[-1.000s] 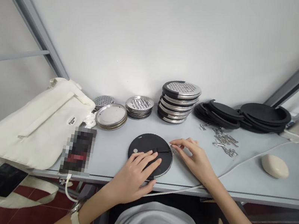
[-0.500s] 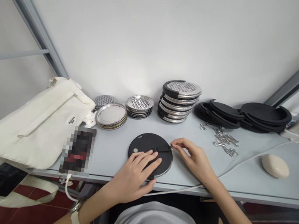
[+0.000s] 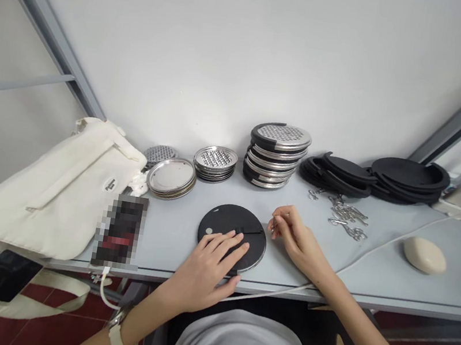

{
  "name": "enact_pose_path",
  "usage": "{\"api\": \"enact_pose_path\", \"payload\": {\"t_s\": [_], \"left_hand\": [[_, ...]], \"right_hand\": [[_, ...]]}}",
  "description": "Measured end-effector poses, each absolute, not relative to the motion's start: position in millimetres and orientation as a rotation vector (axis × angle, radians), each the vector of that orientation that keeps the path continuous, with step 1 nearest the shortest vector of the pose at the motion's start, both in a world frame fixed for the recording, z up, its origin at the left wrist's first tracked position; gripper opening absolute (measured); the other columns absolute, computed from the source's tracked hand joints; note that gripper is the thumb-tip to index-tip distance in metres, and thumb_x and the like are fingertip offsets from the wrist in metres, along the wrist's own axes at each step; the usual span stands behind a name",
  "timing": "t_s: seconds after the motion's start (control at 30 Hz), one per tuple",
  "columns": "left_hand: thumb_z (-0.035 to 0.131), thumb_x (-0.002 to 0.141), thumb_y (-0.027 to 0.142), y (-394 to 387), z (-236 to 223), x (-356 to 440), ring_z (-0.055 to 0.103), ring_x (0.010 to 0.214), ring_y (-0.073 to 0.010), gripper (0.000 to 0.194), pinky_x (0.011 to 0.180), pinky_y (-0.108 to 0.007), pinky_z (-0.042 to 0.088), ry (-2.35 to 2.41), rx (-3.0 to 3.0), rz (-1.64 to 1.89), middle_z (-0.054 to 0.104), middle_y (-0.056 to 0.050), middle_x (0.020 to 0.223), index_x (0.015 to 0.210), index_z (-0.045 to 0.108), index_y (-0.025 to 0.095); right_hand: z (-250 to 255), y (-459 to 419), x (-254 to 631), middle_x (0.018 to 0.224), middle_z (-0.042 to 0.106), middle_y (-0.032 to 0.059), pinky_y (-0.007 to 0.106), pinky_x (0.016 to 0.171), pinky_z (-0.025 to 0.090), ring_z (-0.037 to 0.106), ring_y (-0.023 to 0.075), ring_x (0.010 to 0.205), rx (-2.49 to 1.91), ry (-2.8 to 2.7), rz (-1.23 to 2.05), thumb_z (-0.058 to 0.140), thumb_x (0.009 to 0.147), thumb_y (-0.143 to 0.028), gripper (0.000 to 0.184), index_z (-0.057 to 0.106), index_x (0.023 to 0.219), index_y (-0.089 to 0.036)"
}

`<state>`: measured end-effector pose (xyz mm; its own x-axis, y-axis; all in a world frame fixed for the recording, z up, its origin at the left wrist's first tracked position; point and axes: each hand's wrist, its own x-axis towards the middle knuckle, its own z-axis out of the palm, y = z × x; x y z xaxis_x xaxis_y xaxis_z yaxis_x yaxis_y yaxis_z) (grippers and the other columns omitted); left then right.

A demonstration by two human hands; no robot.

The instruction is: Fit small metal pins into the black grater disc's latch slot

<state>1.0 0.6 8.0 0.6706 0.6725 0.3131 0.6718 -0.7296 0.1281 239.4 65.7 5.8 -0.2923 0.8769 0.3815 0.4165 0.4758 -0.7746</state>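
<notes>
A round black disc (image 3: 229, 223) with a metal rim lies flat on the grey table near its front edge. My left hand (image 3: 207, 268) rests flat on the disc's near half, fingers spread. My right hand (image 3: 297, 239) hovers just right of the disc, fingers pinched on a small metal clip (image 3: 274, 222). Behind the disc stands a stack of black-rimmed grater discs (image 3: 276, 155). Loose metal clips (image 3: 346, 216) lie to the right of that stack.
Piles of black rings (image 3: 374, 178) sit at the back right. Stacks of steel plates (image 3: 171, 178) and perforated discs (image 3: 215, 163) stand at the back left. A cream bag (image 3: 61, 192), a blurred item (image 3: 119, 231), a white cable (image 3: 375, 251) and an oval soap-like lump (image 3: 424, 254) also lie here.
My right hand has drawn back from the disc's right edge, lifting slightly with the small clip pinched in its fingers. My left hand has stayed on the disc.
</notes>
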Motion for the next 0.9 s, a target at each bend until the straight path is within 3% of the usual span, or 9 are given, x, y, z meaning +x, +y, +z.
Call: {"api": "enact_pose_path", "payload": {"t_s": [0.23,0.57,0.9], "left_hand": [[0.049,0.092,0.027,0.9,7.7,1.6,0.035,0.137,-0.0256,0.052,0.108,-0.047,0.035,1.154,2.868,0.559,0.045,-0.012,0.145,0.142,0.040,0.016],[0.049,0.092,0.027,0.4,7.8,1.5,0.034,0.138,-0.0246,0.052,0.108,-0.046,0.034,1.155,2.866,0.546,0.043,-0.011,0.146,0.142,0.040,0.016],[0.049,0.092,0.027,0.3,8.3,1.7,0.036,0.137,-0.0254,0.052,0.107,-0.046,0.036,1.151,2.865,0.575,0.045,-0.012,0.144,0.142,0.040,0.017]], "right_hand": [[3.2,66.7,240.1,0.074,0.057,0.0001,0.031,0.069,0.047,0.058,0.0182,0.069,-1.136,-1.971,0.679,0.039,0.099,-0.035,0.020,0.046,0.113,-0.023],[8.8,64.6,239.4,0.082,0.066,0.0034,0.030,0.069,0.049,0.061,0.0178,0.072,-1.090,-2.034,0.738,0.041,0.098,-0.032,0.020,0.058,0.102,-0.022],[8.6,65.3,238.8,0.078,0.066,0.0029,0.029,0.067,0.049,0.061,0.0179,0.071,-1.105,-2.062,0.702,0.045,0.096,-0.033,0.025,0.062,0.110,-0.020]]}}
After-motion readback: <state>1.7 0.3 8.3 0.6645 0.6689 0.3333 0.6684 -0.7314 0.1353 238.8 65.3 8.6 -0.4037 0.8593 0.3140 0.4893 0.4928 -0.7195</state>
